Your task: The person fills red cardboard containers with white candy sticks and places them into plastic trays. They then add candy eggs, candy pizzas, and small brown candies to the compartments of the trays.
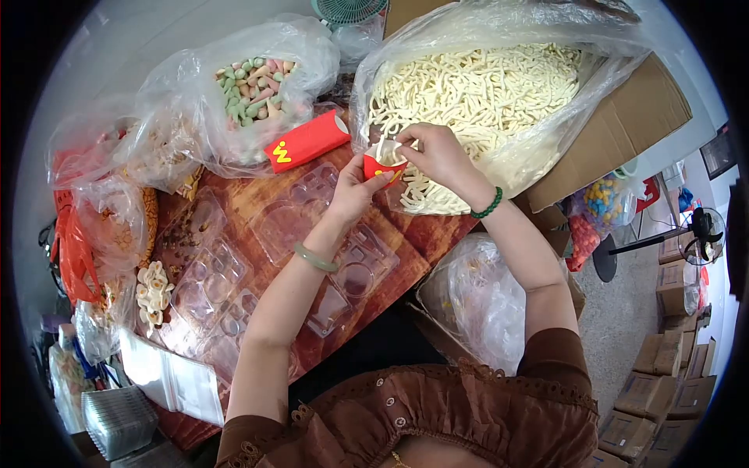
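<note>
My left hand (353, 192) is closed around a small red fry carton (381, 171) with a yellow mark, held upright above the table. Pale fry-shaped sticks (388, 148) poke out of its top. At the mouth of the carton, my right hand (437, 154) has thumb and fingers pinched on these pale sticks; the fingertips partly hide them. Just beyond my hands lies a big heap of the same cream sticks (484, 86) in an open clear plastic bag (616, 58). Flat red cartons (308, 140) with a yellow logo rest left of the heap.
Clear plastic trays (355, 261) with moulded hollows cover the table (417, 234). A bag of green and pink pieces (253, 90) sits at the back left. White-and-orange flower-like pieces (154, 293) lie further left. A cardboard box lined with plastic (484, 296) stands below the table's right edge.
</note>
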Demonstrator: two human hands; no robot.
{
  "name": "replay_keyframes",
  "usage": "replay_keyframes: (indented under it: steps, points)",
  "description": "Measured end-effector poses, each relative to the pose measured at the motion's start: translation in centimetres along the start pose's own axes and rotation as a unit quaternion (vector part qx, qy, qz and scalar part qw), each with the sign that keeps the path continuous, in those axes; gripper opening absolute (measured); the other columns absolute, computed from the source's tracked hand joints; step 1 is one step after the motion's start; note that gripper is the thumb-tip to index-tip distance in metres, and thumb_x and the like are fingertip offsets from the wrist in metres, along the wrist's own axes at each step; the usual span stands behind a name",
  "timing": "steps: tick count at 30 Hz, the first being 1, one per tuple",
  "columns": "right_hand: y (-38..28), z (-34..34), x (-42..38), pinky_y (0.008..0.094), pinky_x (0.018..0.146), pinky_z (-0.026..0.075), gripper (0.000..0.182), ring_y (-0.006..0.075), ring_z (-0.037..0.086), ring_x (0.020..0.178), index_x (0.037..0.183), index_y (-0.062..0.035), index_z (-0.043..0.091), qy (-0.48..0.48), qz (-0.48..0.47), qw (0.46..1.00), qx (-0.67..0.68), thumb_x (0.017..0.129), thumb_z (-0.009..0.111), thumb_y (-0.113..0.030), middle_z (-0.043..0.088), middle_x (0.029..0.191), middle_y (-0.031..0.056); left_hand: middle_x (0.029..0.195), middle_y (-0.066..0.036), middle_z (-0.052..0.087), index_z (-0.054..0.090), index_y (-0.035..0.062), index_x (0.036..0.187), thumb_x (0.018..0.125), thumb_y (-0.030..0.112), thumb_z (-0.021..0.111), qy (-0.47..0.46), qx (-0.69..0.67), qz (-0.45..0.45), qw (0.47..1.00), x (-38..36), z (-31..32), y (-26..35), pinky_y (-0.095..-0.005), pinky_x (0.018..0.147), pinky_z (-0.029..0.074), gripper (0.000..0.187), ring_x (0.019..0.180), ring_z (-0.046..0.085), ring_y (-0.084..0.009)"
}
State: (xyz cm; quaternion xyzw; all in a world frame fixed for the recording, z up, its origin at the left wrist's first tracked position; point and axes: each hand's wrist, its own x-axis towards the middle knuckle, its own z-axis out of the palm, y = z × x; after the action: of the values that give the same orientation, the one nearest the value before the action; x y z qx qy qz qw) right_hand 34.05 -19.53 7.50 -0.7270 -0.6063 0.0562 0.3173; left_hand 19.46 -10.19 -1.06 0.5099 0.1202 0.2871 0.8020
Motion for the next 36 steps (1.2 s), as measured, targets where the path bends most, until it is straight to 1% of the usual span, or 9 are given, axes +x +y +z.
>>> replay_keyframes:
  steps: [5, 9, 18, 21, 24, 28, 31, 32, 36]
  points:
    - [-2.0, 1.2, 0.6, 0.0332, 0.065, 0.049, 0.012, 0.0252, 0.059, 0.072, 0.091, -0.0027, 0.064, 0.089, -0.195, 0.977, 0.02, 0.08, 0.063, -0.006, 0.06, 0.083, 0.0099, 0.106, -0.006, 0.06, 0.052, 0.0008, 0.115, 0.084, 0.0, 0.063, 0.016, 0.046, 0.005, 0.999, -1.6, -0.3, 1.8, -0.026, 0.085, 0.048, 0.033, 0.096, 0.058, -0.0118]
    - [-2.5, 1.3, 1.5, 0.0341, 0.069, 0.049, 0.016, 0.0263, 0.058, 0.079, 0.094, -0.0018, 0.06, 0.017, -0.263, 0.964, -0.034, 0.079, 0.061, -0.003, 0.058, 0.084, 0.0095, 0.106, -0.006, 0.06, 0.051, 0.001, 0.116, 0.084, 0.0, 0.062, 0.015, 0.046, 0.004, 0.999, -2.8, -0.9, 2.6, -0.0266, 0.085, 0.049, 0.034, 0.096, 0.058, -0.0122]
    - [-5.7, 3.5, 1.5, 0.039, 0.07, 0.048, 0.018, 0.0288, 0.059, 0.083, 0.1, -0.0067, 0.061, -0.121, -0.235, 0.963, -0.05, 0.082, 0.059, -0.012, 0.062, 0.086, 0.0104, 0.107, -0.006, 0.059, 0.049, 0.0017, 0.118, 0.087, 0.0, 0.059, 0.071, -0.013, -0.031, 0.997, -5.6, -2.1, 4.4, -0.0276, 0.085, 0.049, 0.033, 0.096, 0.057, -0.0128]
    - [-7.6, 4.2, 1.5, 0.0374, 0.068, 0.048, 0.016, 0.0294, 0.06, 0.077, 0.098, -0.0058, 0.063, -0.111, -0.225, 0.967, -0.04, 0.084, 0.058, -0.013, 0.064, 0.084, 0.0111, 0.107, -0.005, 0.059, 0.05, 0.0018, 0.118, 0.087, 0.0, 0.059, 0.072, 0.049, 0.023, 0.996, -6.5, -3.4, 4.4, -0.0257, 0.083, 0.049, 0.033, 0.095, 0.056, -0.0111]
    - [-9.1, 5.6, 1.9, 0.0282, 0.063, 0.047, 0.016, 0.0155, 0.061, 0.067, 0.091, -0.0029, 0.066, -0.162, -0.118, 0.971, 0.129, 0.086, 0.059, -0.017, 0.065, 0.078, 0.01, 0.107, -0.005, 0.058, 0.05, 0.0014, 0.118, 0.086, 0.002, 0.06, 0.114, 0.161, 0.021, 0.98, -8.0, -4.1, 5.4, -0.0249, 0.083, 0.048, 0.034, 0.095, 0.055, -0.0099]
    - [-10.5, 7.7, 2.3, 0.0245, 0.064, 0.048, 0.014, 0.0124, 0.06, 0.069, 0.09, -0.002, 0.065, -0.18, -0.037, 0.955, 0.233, 0.084, 0.062, -0.014, 0.066, 0.08, 0.0079, 0.107, -0.004, 0.058, 0.049, 0.001, 0.119, 0.086, 0.003, 0.061, 0.128, 0.107, 0.051, 0.985, -10.2, -5.7, 6.1, -0.0252, 0.083, 0.048, 0.034, 0.095, 0.055, -0.0101]
    - [-11.7, 8.7, 2.7, 0.0263, 0.067, 0.048, 0.013, 0.0141, 0.06, 0.072, 0.091, -0.0042, 0.066, -0.13, -0.159, 0.97, 0.126, 0.083, 0.063, -0.015, 0.065, 0.081, 0.0059, 0.106, -0.005, 0.058, 0.049, 0.0006, 0.12, 0.087, 0.003, 0.06, 0.146, 0.093, 0.056, 0.983, -11.4, -6.6, 6.9, -0.0254, 0.082, 0.049, 0.035, 0.095, 0.056, -0.0103]
    - [-12.1, 9.0, 2.9, 0.03, 0.068, 0.047, 0.014, 0.0171, 0.061, 0.075, 0.092, -0.006, 0.066, -0.085, -0.282, 0.954, 0.05, 0.083, 0.062, -0.017, 0.064, 0.078, 0.004, 0.106, -0.005, 0.058, 0.048, 0.0003, 0.12, 0.087, 0.002, 0.06, 0.153, 0.088, 0.055, 0.983, -11.8, -6.8, 7.2, -0.0256, 0.082, 0.049, 0.035, 0.094, 0.056, -0.0106]
    - [-13.5, 10.3, 3.1, 0.0327, 0.069, 0.046, 0.02, 0.0179, 0.061, 0.076, 0.096, -0.0086, 0.066, -0.179, -0.278, 0.943, 0.047, 0.084, 0.062, -0.024, 0.066, 0.082, 0.0042, 0.111, -0.006, 0.058, 0.047, -0.0003, 0.121, 0.089, 0.001, 0.055, 0.168, 0.127, 0.038, 0.977, -12.9, -8.4, 8.2, -0.028, 0.089, 0.048, 0.033, 0.1, 0.056, -0.0125]
